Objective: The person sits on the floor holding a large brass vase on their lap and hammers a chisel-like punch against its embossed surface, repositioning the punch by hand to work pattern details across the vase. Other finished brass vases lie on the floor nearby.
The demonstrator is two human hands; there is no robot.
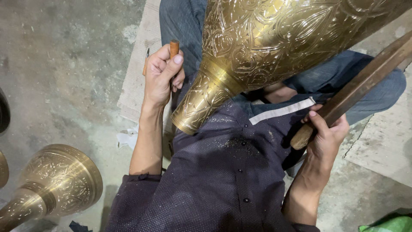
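A bare, stained concrete floor (64, 64) carries everything here. A pale woven mat (136, 73) lies flat on it in the middle, with a second pale mat (386, 141) to the right. At the lower left an engraved brass vase (51, 184) lies on its side. A crumpled white scrap (127, 138) sits just beside the mat's edge, and a green bag (388, 223) rests in the lower right corner.

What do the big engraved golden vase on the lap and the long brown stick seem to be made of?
The big engraved golden vase looks like polished brass: yellow metallic shine, incised floral patterns. The long brown stick in the right hand appears to be wood: matte, dull brown, worn rounded end.
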